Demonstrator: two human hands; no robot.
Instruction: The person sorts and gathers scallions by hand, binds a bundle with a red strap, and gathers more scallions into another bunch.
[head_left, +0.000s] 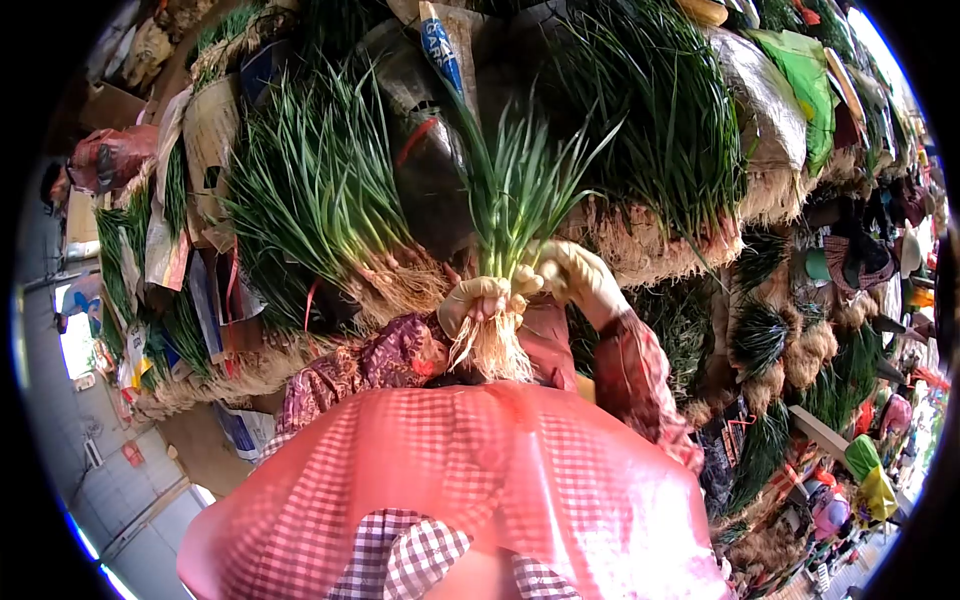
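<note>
My left hand (474, 300), in a pale glove, is closed around a bunch of green onions (508, 205). The green leaves point away from me and the pale roots hang toward my apron. Against the stems on the right side, my gloved right hand (578, 275) is bent with its fingertips closed on the bunch just above the left hand; part of its fingers is hidden. Left of my hands lies a loose pile of green onions (320, 190) with brownish roots.
A larger heap of green onions (650, 130) lies at the back right, roots toward me. Plastic sacks (765, 100) and a dark bag (425, 130) lie among the heaps. My red plastic apron (450, 450) fills the front. Other people and bundles are crowded at the right.
</note>
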